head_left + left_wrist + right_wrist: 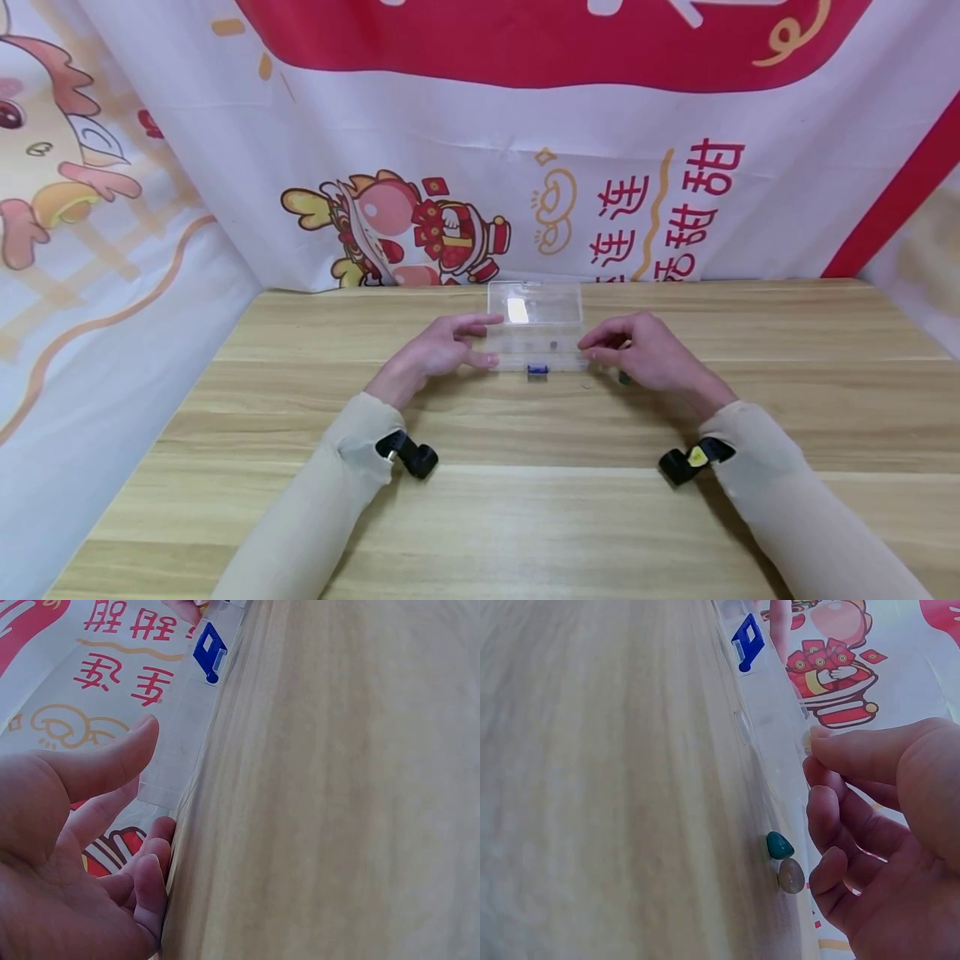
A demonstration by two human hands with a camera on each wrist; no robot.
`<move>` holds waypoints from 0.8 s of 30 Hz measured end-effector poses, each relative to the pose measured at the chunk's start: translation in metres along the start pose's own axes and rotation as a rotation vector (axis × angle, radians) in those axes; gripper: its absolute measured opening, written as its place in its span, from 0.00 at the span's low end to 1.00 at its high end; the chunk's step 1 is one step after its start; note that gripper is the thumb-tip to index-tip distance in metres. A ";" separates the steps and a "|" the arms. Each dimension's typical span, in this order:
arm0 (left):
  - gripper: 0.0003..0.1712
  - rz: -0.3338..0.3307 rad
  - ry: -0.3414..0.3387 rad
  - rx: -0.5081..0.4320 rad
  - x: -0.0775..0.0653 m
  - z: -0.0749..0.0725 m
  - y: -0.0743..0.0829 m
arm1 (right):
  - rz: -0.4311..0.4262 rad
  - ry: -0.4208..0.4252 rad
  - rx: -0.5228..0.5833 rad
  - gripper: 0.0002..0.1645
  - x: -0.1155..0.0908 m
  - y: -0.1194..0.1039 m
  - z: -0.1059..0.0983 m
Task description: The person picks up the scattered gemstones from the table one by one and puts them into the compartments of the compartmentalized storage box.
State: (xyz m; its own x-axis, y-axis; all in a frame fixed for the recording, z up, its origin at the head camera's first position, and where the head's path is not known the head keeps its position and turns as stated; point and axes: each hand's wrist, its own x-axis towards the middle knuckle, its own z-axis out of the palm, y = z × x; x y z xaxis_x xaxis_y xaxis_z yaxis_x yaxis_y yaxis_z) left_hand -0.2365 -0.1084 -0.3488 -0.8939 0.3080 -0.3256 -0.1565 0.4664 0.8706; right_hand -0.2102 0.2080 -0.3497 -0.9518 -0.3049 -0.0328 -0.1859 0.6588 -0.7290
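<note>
A clear plastic compartment box (510, 363) stands on the table, its transparent lid (551, 304) raised at the back and a blue latch (537, 369) at its front. My left hand (442, 343) is at the box's left end, thumb and fingers extended along it. At the right end, my right hand (651, 350) pinches a small pale yellowish stone (808, 739) between thumb and forefinger, mostly hidden by the fingertips. Inside the box lies a small dark stone (553, 344). Beneath my right hand, a green stone (779, 845) and a greyish-brown stone (791, 876) lie side by side.
A small clear stone (742, 727) lies on the wooden table (540, 533) just before the box. Behind the table hangs a printed white and red cloth (450, 117), close to the raised lid. Another printed cloth (97, 333) borders the left side.
</note>
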 end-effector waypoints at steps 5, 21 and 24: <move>0.38 -0.011 0.002 0.000 -0.001 0.000 0.001 | -0.001 0.001 -0.004 0.09 0.001 0.001 0.000; 0.38 -0.010 0.001 -0.007 -0.001 0.000 0.002 | 0.015 -0.007 0.007 0.09 0.000 -0.001 0.000; 0.38 -0.009 0.002 -0.010 -0.001 0.000 0.002 | 0.016 -0.007 0.004 0.10 0.000 -0.001 0.000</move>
State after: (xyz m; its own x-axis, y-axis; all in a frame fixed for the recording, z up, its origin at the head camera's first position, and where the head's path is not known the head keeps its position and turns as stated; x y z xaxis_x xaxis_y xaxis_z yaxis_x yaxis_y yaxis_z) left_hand -0.2354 -0.1076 -0.3466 -0.8933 0.3022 -0.3326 -0.1684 0.4611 0.8712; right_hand -0.2106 0.2076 -0.3492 -0.9528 -0.2995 -0.0495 -0.1698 0.6611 -0.7308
